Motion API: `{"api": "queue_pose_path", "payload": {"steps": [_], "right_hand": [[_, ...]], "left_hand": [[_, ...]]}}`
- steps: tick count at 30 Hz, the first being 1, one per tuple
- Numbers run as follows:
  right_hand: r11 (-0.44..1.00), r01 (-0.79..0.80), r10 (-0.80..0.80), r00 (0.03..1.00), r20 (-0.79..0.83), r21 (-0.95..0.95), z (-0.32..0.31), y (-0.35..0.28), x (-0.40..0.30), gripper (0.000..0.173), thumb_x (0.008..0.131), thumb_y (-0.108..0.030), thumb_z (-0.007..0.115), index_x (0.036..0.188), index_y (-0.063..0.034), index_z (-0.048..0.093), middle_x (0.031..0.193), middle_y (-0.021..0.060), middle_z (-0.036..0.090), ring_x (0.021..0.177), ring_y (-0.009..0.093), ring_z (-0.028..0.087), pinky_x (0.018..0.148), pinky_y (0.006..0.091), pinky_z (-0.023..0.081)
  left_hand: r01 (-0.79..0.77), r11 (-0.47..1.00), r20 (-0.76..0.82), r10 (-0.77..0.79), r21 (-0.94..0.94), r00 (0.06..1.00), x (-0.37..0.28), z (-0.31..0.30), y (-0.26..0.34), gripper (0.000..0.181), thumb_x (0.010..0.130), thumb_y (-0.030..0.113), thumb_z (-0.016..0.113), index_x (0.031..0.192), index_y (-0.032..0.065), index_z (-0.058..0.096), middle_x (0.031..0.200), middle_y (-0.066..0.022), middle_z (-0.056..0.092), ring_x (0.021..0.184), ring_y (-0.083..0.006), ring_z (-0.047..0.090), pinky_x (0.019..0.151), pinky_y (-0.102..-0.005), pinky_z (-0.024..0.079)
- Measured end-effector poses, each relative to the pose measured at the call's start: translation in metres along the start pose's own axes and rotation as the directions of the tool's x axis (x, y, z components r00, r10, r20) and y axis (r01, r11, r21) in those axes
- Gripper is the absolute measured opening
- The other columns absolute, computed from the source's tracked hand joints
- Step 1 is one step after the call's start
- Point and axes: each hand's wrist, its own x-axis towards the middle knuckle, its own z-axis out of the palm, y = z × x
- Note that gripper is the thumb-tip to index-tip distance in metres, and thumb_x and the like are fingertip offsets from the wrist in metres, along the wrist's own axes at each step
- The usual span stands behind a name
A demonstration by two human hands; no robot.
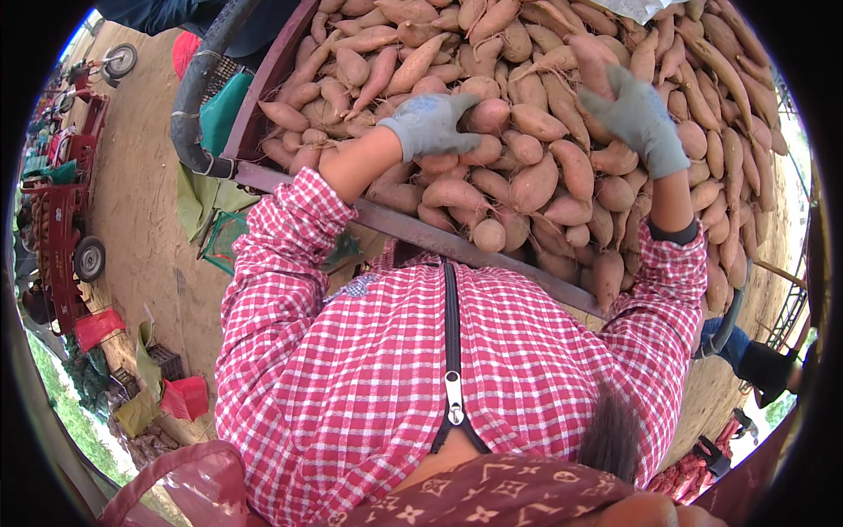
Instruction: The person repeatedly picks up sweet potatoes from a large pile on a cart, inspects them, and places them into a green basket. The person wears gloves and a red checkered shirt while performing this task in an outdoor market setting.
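Observation:
Both hands wear grey work gloves and are over a large heap of reddish-brown sweet potatoes in a metal-edged cargo bed. My right hand grips a long sweet potato above the pile, thumb and fingers on its lower end. Toward the left of the heap, my left hand has its thumb and fingers around the near end of a rounded sweet potato. That one sits among the others. Thin roots hang from many of them.
A bent dark rail rises at the bed's left corner. Clear plastic lies on the heap at the top. Red cargo tricycles stand far left on dirt ground. A person's legs show at right.

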Motion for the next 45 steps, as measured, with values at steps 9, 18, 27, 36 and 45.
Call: {"api": "queue_pose_path", "payload": {"steps": [9,18,27,36,45], "right_hand": [[0.971,0.238,-0.234,0.968,-0.085,0.032,0.093,-0.022,-0.083,0.065,0.091,-0.013,0.070,0.153,-0.0110,0.050,0.140,0.0225,0.061,0.108,0.044,0.069,0.092,0.0516,0.056],[0.806,0.267,-0.188,0.962,-0.200,0.529,0.088,-0.001,-0.088,0.085,0.086,0.000,0.072,0.164,-0.0088,0.039,0.158,0.0195,0.052,0.145,0.037,0.053,0.118,0.0416,0.045],[0.795,0.242,-0.400,0.898,0.181,0.556,0.051,-0.001,-0.084,0.065,0.085,-0.012,0.071,0.149,-0.0074,0.055,0.143,0.0161,0.061,0.130,0.036,0.062,0.108,0.0411,0.050],[0.805,0.345,-0.476,0.861,0.179,0.482,0.057,0.005,-0.084,0.061,0.077,-0.011,0.077,0.137,-0.0118,0.065,0.140,0.0136,0.060,0.128,0.037,0.062,0.106,0.0429,0.053],[0.725,0.150,-0.191,0.982,-0.014,0.672,0.098,0.006,-0.117,0.064,0.082,-0.007,0.076,0.145,-0.0073,0.061,0.153,0.0167,0.055,0.138,0.033,0.058,0.116,0.0386,0.046]], "left_hand": [[0.043,0.943,-0.017,-0.040,0.329,0.999,-0.032,0.023,0.025,0.054,0.082,0.045,0.078,0.118,0.0084,0.062,0.098,-0.0196,0.068,0.092,-0.0399,0.070,0.079,-0.0531,0.055],[0.216,0.905,0.098,-0.193,-0.367,0.976,-0.032,-0.019,-0.021,0.034,0.087,0.037,0.075,0.098,0.0047,0.074,0.096,-0.0173,0.074,0.086,-0.0333,0.071,0.081,-0.0415,0.056],[-0.033,0.932,-0.399,0.186,0.361,0.898,-0.037,-0.005,0.020,0.029,0.094,0.030,0.064,0.110,0.0071,0.072,0.097,-0.0195,0.073,0.091,-0.0419,0.070,0.080,-0.0519,0.055],[-0.158,0.833,-0.157,0.279,0.530,0.947,-0.048,0.026,0.069,0.034,0.089,0.027,0.071,0.120,0.0135,0.069,0.110,-0.0054,0.066,0.103,-0.0265,0.065,0.081,-0.0439,0.052],[0.008,0.970,-0.330,0.075,0.244,0.941,-0.065,0.028,0.056,0.023,0.090,0.032,0.074,0.098,0.0102,0.072,0.096,-0.0121,0.072,0.099,-0.0342,0.069,0.081,-0.0512,0.052]]}}
